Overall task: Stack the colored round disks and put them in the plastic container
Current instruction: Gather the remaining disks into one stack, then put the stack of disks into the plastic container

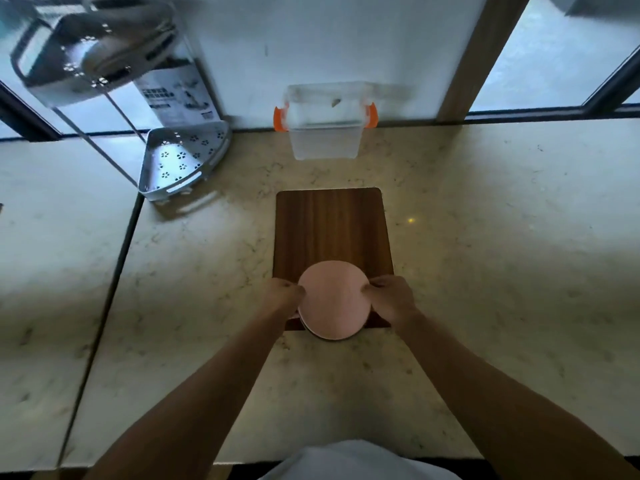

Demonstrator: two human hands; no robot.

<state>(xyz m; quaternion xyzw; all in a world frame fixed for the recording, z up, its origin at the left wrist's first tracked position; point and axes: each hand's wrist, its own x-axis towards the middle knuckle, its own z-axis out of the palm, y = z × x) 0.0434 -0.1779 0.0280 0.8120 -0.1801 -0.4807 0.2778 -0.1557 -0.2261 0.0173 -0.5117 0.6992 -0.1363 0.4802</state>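
A stack of round disks (333, 300) with a pink one on top is held over the near edge of a dark wooden board (330, 226). Thin edges of lower disks show at the stack's left and near rim; their colours are hard to tell. My left hand (284, 295) pinches the stack's left side and my right hand (391, 298) grips its right side. The clear plastic container (325, 140) with orange latches stands open at the back of the counter, against the wall, well beyond the board.
A white perforated corner shelf rack (180, 164) on metal poles stands at the back left, with a printed card behind it. A dark seam (114, 271) runs down the marble counter on the left. Windows flank the white wall.
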